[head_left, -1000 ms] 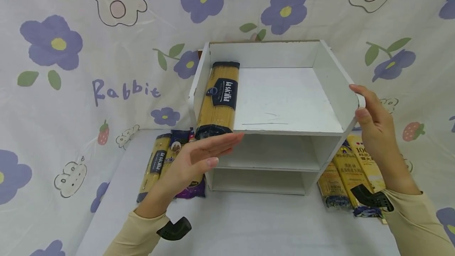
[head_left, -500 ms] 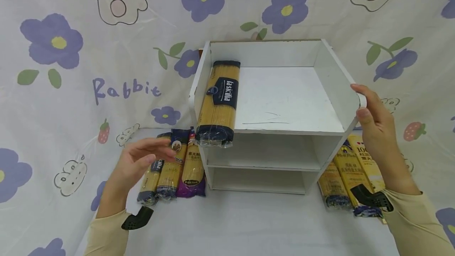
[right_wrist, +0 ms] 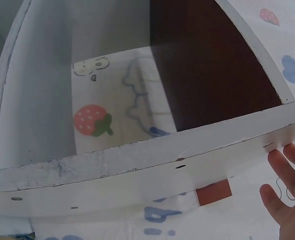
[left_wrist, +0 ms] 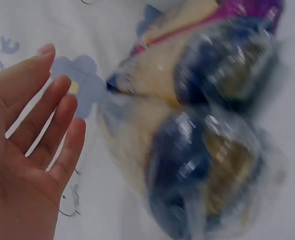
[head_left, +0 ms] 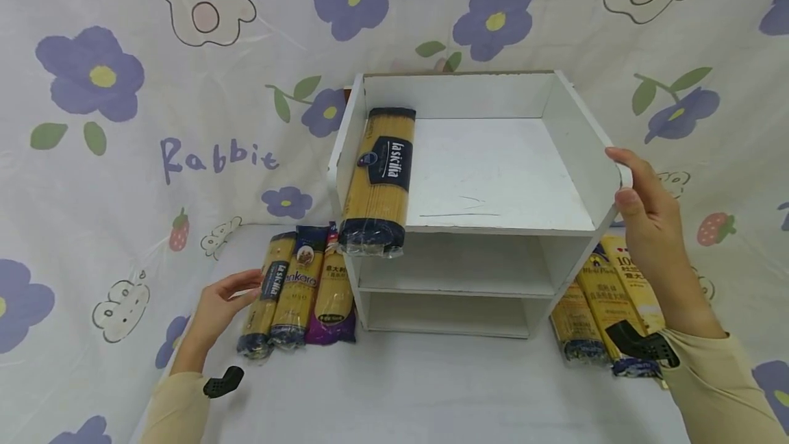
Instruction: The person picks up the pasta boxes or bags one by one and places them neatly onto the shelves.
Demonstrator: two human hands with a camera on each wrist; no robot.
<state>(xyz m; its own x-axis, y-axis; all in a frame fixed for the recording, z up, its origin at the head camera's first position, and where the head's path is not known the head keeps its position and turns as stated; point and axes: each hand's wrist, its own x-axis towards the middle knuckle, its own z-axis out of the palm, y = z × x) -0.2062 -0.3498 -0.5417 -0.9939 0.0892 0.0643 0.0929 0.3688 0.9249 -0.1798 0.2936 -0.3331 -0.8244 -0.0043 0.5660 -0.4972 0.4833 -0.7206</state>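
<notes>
Beside the leftmost spaghetti pack point(head_left: 274, 279) on the table, my left hand point(head_left: 216, 310) has its fingertips at the pack's left edge in the head view. In the left wrist view the same hand point(left_wrist: 35, 130) shows spread, relaxed fingers, with blurred pack ends to its right. My right hand point(head_left: 656, 238) holds the front edge of the right side panel of a white shelf unit point(head_left: 493, 173), thumb and index finger either side of it. Another spaghetti pack point(head_left: 379, 177), with a dark blue label, lies on the top shelf against the left panel.
Two more pasta packs, one yellow and blue point(head_left: 300, 286) and one with a purple end point(head_left: 333, 297), lie left of the unit. Several yellow packs point(head_left: 592, 300) lie on its right. A patterned cloth point(head_left: 203, 94) hangs behind.
My left hand has moved left and down, away from the pack on the top shelf to the leftmost pack on the table. The right hand stays on the side panel.
</notes>
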